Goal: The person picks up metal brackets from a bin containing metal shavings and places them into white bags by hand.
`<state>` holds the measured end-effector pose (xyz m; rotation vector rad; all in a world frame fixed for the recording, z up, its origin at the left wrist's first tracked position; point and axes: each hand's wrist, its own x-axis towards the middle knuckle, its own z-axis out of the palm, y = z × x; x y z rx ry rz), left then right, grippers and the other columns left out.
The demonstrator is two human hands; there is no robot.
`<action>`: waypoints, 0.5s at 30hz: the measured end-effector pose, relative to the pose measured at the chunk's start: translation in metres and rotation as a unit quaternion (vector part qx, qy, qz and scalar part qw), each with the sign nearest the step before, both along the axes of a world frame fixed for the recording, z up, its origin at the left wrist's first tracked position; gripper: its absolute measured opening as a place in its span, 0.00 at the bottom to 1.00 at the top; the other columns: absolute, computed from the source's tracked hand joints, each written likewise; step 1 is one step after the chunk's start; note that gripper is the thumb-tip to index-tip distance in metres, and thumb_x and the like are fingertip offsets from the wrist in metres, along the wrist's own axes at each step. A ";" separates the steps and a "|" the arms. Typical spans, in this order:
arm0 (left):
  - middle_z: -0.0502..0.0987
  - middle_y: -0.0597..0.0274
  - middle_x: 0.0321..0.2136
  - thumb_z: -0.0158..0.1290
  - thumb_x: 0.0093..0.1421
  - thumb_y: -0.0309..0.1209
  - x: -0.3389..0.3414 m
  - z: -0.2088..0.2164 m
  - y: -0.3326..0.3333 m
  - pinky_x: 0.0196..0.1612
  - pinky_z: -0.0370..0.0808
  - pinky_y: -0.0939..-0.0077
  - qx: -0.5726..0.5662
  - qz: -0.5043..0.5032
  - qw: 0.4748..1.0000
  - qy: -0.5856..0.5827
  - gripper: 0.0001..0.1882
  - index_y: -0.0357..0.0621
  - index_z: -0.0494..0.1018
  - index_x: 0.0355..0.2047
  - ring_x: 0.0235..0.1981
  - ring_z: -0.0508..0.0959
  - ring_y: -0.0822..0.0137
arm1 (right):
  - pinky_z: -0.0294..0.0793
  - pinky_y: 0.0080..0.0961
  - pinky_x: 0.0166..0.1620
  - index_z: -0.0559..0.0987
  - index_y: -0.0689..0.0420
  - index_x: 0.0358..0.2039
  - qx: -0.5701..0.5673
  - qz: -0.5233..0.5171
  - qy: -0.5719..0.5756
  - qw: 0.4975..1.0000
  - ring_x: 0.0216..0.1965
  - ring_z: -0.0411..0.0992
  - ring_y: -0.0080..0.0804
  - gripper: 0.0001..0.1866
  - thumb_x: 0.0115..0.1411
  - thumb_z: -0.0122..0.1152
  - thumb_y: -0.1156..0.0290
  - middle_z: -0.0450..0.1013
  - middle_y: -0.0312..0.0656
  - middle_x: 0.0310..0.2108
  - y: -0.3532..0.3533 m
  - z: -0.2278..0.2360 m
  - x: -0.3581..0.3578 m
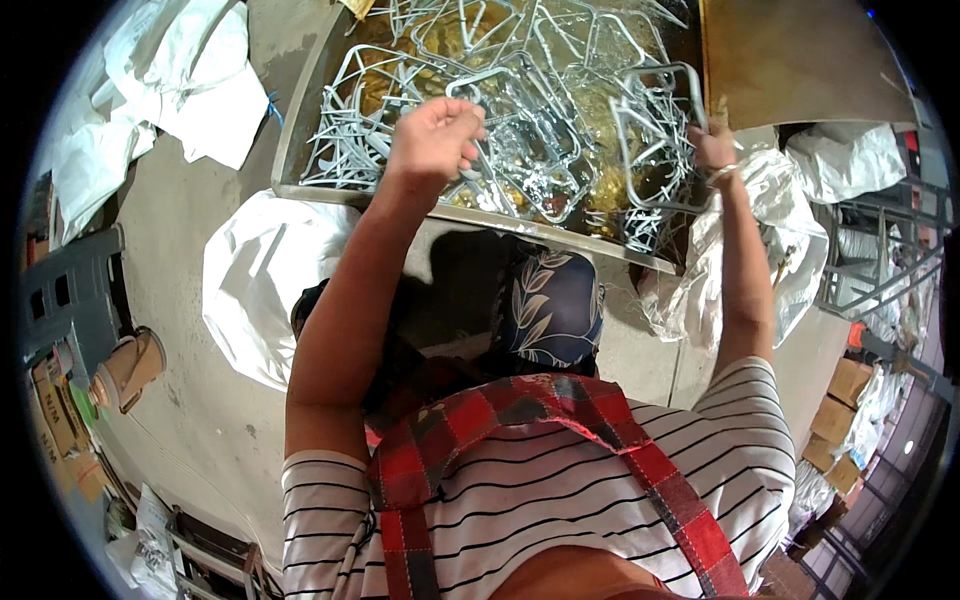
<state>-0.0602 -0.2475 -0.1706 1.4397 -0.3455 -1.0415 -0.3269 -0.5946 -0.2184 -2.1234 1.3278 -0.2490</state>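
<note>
A shallow metal tray (480,215) in front of me holds silvery bent metal rods (345,150) in shiny, brownish liquid. Over its left middle my left hand (435,142) is closed, fingers curled together. Rods lie right beside and below those fingers, but what they pinch, if anything, I cannot make out. At the right side of the tray my right hand (713,147) grips a bent metal rod frame (661,68), roughly rectangular with rounded corners. It is raised over a bunch of thinner curved rods, and the palm side of that hand is hidden.
A brown sheet (800,60) covers the tray's right end. White sacks lie left of the tray (265,280) and right of it (775,250). Farther left on the concrete floor are a grey plastic piece (75,290) and a brown roll (130,370). Cardboard boxes (835,410) are stacked far right.
</note>
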 end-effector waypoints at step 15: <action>0.70 0.62 0.30 0.45 0.56 0.31 0.040 0.016 0.023 0.31 0.67 0.84 -0.102 0.203 0.973 0.023 0.15 0.34 0.65 0.41 0.27 0.69 0.75 | 0.70 0.32 0.38 0.77 0.51 0.33 -0.147 0.259 0.184 0.937 0.34 0.72 0.45 0.13 0.50 0.54 0.59 0.73 0.48 0.31 0.095 -0.067 0.168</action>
